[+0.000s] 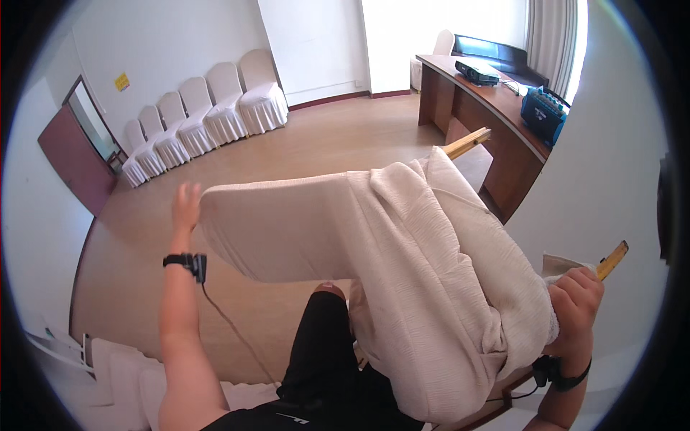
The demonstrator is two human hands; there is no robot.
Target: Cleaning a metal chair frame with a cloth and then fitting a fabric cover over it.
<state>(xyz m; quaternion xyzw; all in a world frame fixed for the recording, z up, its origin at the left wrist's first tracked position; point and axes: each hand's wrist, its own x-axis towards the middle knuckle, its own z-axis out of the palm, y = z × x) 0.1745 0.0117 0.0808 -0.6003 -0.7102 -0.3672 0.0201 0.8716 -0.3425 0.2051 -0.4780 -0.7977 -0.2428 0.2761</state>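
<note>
A banquet chair with a cream fabric cover point(420, 258) is tipped on its side in front of me, its rounded back point(280, 226) pointing left. Two gold-coloured legs point(466, 143) stick out of the cover at the right. My right hand point(575, 301) is closed around the covered chair beside the lower of these legs, with cloth bunched at the fist. My left hand point(186, 207), slightly blurred, is raised at the far left end of the chair back, fingers extended; whether it touches the cloth I cannot tell. Both wrists wear black straps with a device.
Several white-covered chairs point(194, 116) line the far left wall near a door point(78, 159). A wooden desk point(488, 110) at right bears a projector point(476, 73) and a blue speaker-like box point(543, 114). Behind it stands a black sofa point(490, 51). More white cloth-covered furniture point(126, 372) is at lower left.
</note>
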